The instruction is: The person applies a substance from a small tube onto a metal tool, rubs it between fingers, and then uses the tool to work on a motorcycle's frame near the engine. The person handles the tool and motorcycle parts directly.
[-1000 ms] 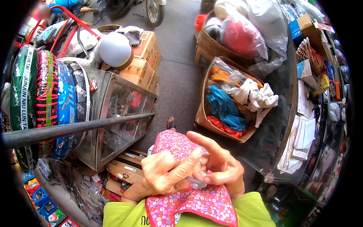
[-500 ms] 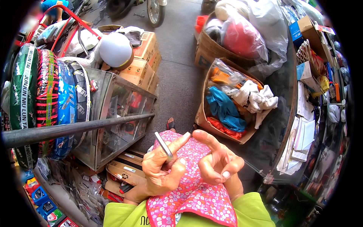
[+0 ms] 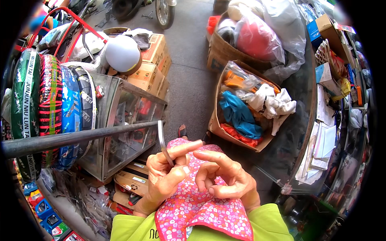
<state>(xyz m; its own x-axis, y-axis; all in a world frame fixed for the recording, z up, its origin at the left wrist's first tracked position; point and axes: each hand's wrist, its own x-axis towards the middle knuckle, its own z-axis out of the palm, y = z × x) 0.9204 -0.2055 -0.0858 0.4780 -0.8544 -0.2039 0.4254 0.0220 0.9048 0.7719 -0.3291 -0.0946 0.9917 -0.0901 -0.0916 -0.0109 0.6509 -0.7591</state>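
Note:
A slim, slightly curved silver metal strip [image 3: 163, 144] stands up from between the fingers of my left hand [image 3: 165, 176]. That hand is closed on it, its index finger stretched to the right. My right hand [image 3: 229, 176] faces it with index finger extended leftward, the other fingers bent and the thumb apart; nothing shows in it. The two index fingertips almost meet, the left one slightly farther off. Both hands are over a pink flowered apron [image 3: 205, 209] above my lap.
At left, wrapped tires [image 3: 50, 108] hang by a dark metal bar [image 3: 80, 134] and a glass display case [image 3: 132, 104]. Ahead on the right, a cardboard box [image 3: 215, 124] holds cloths and gloves. A glass counter [image 3: 295, 160] with papers [image 3: 321, 148] runs along the right.
The metal strip has swung more upright and now shows its curve. Both hands have shifted a little left; my right index fingertip has dropped, and its thumb and fingers have moved apart.

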